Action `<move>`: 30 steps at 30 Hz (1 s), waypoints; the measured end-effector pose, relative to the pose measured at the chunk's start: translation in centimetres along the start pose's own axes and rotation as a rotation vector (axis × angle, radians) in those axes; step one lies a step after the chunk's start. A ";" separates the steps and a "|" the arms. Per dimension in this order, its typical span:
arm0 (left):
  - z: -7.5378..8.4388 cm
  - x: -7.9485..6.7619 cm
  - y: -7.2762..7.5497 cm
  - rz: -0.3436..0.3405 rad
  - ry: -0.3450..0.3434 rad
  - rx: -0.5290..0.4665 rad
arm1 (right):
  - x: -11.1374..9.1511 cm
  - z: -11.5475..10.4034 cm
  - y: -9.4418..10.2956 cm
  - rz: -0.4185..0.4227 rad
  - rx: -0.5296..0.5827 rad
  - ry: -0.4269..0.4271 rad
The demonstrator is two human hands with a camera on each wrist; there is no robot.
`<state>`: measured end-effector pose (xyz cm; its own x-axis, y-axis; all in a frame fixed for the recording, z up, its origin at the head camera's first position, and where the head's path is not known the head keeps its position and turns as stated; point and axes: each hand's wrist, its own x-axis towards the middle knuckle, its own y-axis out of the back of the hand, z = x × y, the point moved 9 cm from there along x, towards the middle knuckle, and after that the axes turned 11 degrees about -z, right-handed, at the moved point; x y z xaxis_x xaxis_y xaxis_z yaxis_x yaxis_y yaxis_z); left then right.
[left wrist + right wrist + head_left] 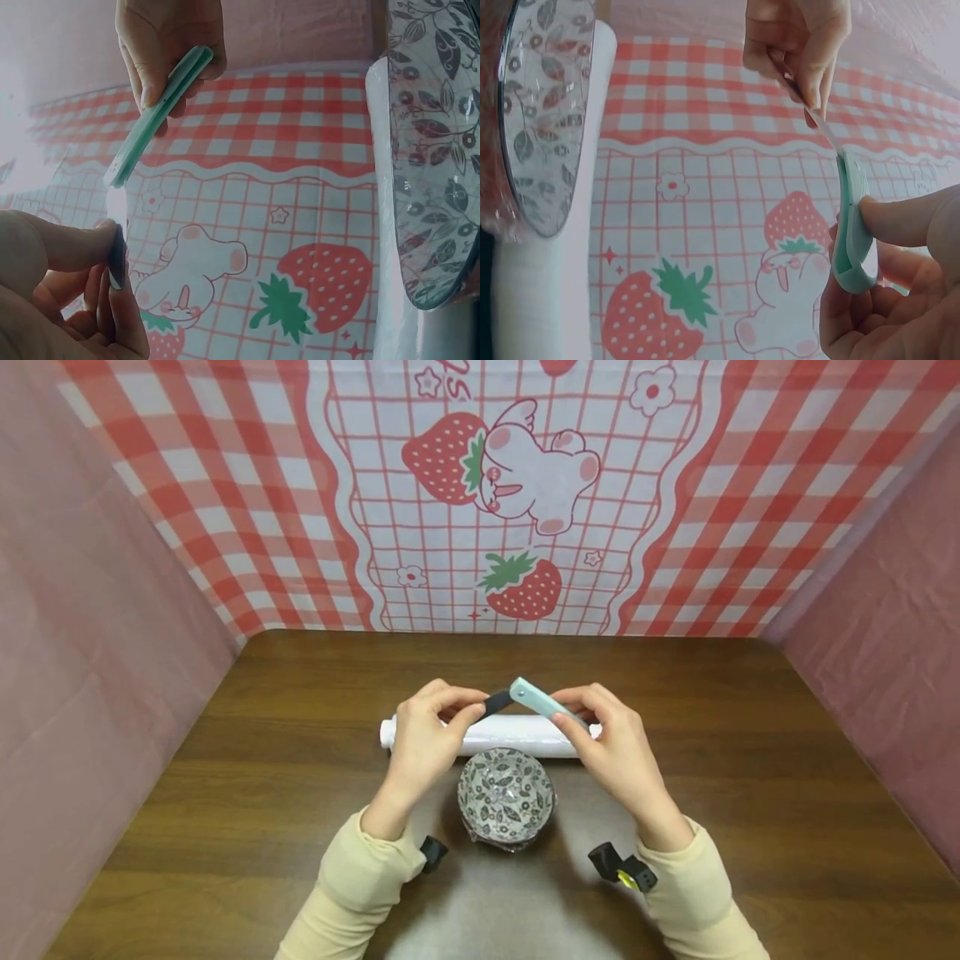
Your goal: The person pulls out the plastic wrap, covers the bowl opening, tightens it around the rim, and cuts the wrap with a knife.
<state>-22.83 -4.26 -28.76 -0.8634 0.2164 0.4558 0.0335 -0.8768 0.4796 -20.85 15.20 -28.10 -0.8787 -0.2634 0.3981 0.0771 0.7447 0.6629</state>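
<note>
Above the table, a folding knife is partly unfolded, its mint-green handle at an angle to its dark blade. My left hand pinches the blade between thumb and fingers. The handle is gripped by my right hand, thumb on one side and fingers on the other; its long slot shows in the right wrist view. Below and nearer to me stands a bowl with a leaf-and-flower pattern and clear film over it. Neither hand touches the bowl.
A white roll of what looks like cling film lies across the table behind the bowl, partly hidden by both hands. The brown wooden table ends at a strawberry-patterned checked cloth. Pink cloth hangs at both sides.
</note>
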 end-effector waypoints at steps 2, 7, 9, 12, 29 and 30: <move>-0.2 0.0 0.0 0.004 0.014 -0.020 | 0.0 0.0 -0.1 -0.004 0.018 -0.008; -0.4 0.0 -0.2 -0.001 0.043 -0.073 | -0.1 -0.1 -0.3 0.000 0.057 -0.034; -0.5 0.0 -0.2 -0.003 0.057 -0.097 | -0.1 0.0 -0.4 0.005 0.079 -0.046; -0.7 0.0 -0.4 -0.005 0.081 -0.142 | -0.1 0.1 -0.6 0.013 0.120 -0.064; -1.7 -0.3 -2.5 -0.045 0.204 -0.360 | 0.0 0.1 -2.9 -0.001 0.333 -0.075; -1.7 -0.4 -2.6 -0.048 0.205 -0.361 | 0.0 0.1 -3.0 -0.005 0.347 -0.075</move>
<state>-23.47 -2.80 -31.44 -0.9434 0.2022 0.2628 -0.1559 -0.9700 0.1865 -21.10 13.05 -30.18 -0.9117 -0.2318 0.3393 -0.0810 0.9109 0.4046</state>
